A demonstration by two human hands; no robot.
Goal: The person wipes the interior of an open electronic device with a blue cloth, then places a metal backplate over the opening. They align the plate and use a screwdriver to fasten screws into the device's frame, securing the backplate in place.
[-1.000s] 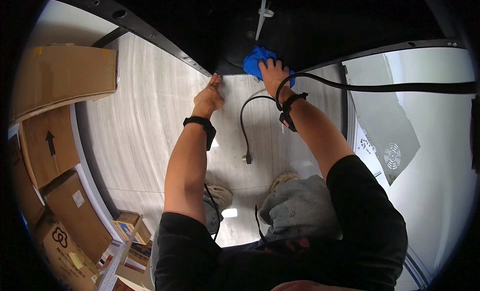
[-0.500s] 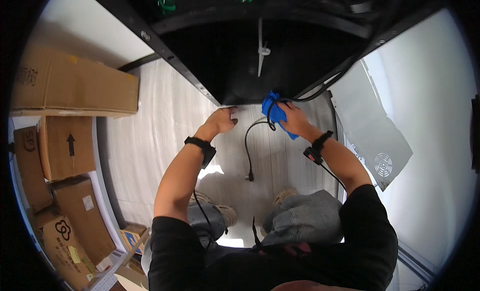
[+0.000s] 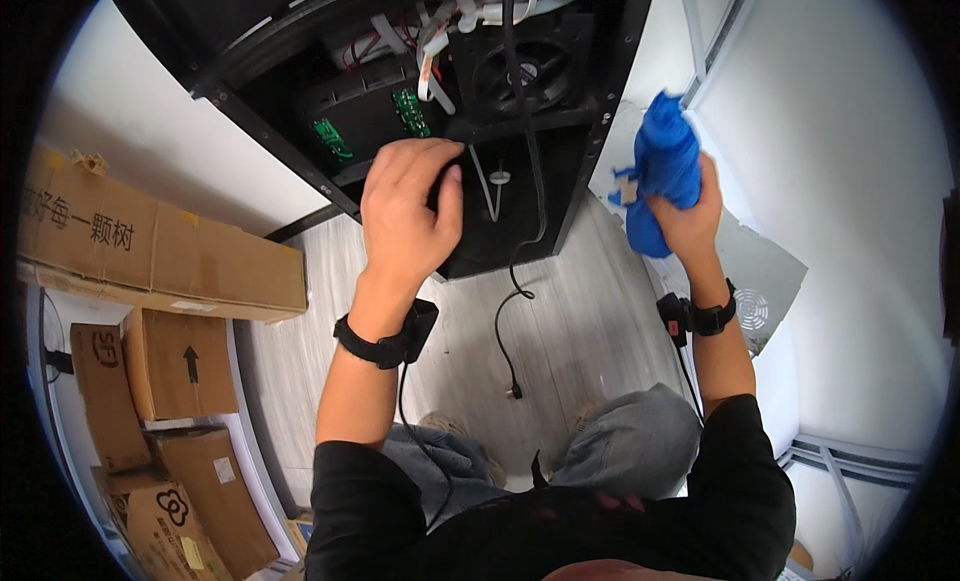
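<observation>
My right hand is raised to the right of a black cabinet, wrapped round a crumpled blue cloth. My left hand hovers in front of the cabinet's open back, near its left side. Its fingers curve forward with the thumb apart, and nothing shows in it. Inside the cabinet are green circuit boards, a black fan and bundled white wires. From it a black power cord hangs down to the floor, ending in a plug near my feet.
Cardboard boxes stand on the left: a long one and several on a shelf, one with an arrow. A grey metal panel with a round vent leans by the white wall at right. My knees are close below.
Both hands have risen from the cabinet's bottom edge. My right hand has carried the blue cloth up and right, away from the cord; the view now takes in more of the cabinet's inside.
</observation>
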